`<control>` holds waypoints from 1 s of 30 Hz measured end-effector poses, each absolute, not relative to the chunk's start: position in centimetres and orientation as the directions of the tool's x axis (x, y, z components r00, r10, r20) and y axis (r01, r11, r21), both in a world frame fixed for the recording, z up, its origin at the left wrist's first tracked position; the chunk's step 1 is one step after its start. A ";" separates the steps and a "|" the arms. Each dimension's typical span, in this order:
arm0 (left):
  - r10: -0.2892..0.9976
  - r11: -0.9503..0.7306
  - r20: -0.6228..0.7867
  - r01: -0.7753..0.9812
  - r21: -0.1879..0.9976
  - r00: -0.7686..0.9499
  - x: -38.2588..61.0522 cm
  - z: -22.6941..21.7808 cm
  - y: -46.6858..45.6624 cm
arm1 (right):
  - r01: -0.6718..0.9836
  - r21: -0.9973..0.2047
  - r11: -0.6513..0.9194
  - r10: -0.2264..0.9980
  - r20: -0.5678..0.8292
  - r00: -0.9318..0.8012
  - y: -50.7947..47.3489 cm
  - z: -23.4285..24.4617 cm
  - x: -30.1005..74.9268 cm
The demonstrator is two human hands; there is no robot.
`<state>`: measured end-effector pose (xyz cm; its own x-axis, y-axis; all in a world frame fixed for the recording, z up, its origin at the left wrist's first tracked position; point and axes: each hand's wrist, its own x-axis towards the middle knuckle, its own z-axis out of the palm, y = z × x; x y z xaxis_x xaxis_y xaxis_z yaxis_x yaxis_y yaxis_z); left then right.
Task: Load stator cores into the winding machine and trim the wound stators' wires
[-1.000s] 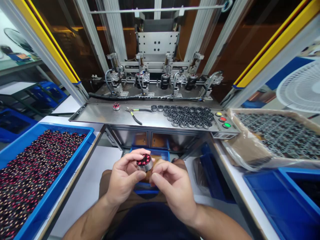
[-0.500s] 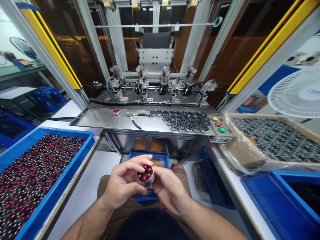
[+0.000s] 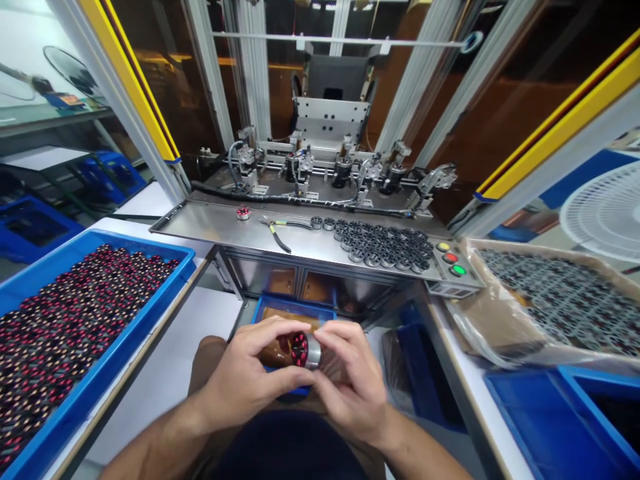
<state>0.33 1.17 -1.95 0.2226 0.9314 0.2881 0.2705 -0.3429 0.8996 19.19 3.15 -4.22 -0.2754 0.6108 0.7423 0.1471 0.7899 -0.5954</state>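
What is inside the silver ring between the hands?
A red and black piece shows in the open face of the silver ring; its wall hides whatever lies deeper, toward the right hand.

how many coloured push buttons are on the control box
3, in a row on the control box: yellow button farthest from the person, red button in the middle, green button nearest. None there looks hidden.

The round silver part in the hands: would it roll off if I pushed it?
The round silver part would probably roll on its edge, because its outer wall is round. Laid flat, like the red-topped part on the metal tray, it would more likely slide. It looks metal with red windings inside, so it may feel heavy for its size.
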 end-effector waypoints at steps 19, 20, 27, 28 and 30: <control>0.962 -0.098 0.144 -0.199 0.975 0.230 1.0 -3.4 0.9 | -0.040 -0.891 0.452 0.854 0.445 -0.268 3.3 -1.5 19.4; 0.961 -0.124 0.168 -0.202 0.971 0.217 1.1 -3.5 1.0 | -0.042 -0.894 0.446 0.856 0.439 -0.273 3.3 -1.5 19.5; 0.885 -0.440 0.436 -0.009 0.898 0.164 0.8 -3.9 1.2 | -0.010 -0.964 0.266 0.911 0.254 -0.324 4.1 -1.4 20.7; 0.867 -0.478 0.469 0.018 0.878 0.171 0.6 -3.9 1.2 | -0.008 -0.972 0.235 0.914 0.224 -0.339 4.2 -1.5 20.8; 0.816 -0.563 0.542 0.070 0.823 0.199 0.1 -4.0 1.2 | -0.006 -0.983 0.183 0.913 0.172 -0.370 4.4 -1.5 20.9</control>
<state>0.15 1.20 -3.97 0.1992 0.8164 0.5420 0.0697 -0.5635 0.8232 20.87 4.40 -1.54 -0.3703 0.9128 0.1724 -0.0058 0.1833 -0.9830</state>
